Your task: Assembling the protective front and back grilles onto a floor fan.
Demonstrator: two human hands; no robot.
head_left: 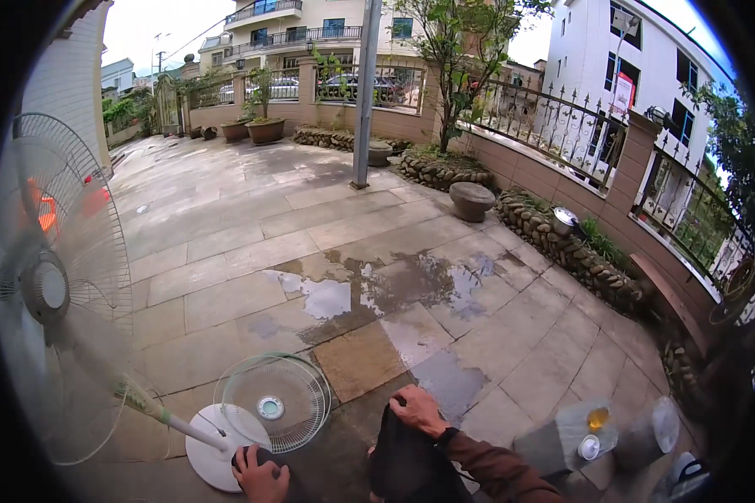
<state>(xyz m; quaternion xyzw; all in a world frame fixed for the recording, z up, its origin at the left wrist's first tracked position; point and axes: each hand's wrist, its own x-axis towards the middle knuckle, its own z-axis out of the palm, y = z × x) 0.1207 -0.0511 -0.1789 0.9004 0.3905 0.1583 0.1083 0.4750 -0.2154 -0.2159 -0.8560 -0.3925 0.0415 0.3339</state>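
Note:
My left hand rests over a dark rounded form, likely my knee, with the thumb apart from the bent fingers. It is close to the round white base of a standing fan. A detached round wire fan grille with a pale centre lies beside the base. My right hand is curled over the top of my other knee, covered in black cloth. A dark band circles that wrist, below a brown sleeve. No tool shows in either hand.
At right stands a grey block-like stand with a cup of yellow liquid and a small white container. A clear plastic vessel is beside it. Puddles wet the paving ahead; a metal post rises beyond.

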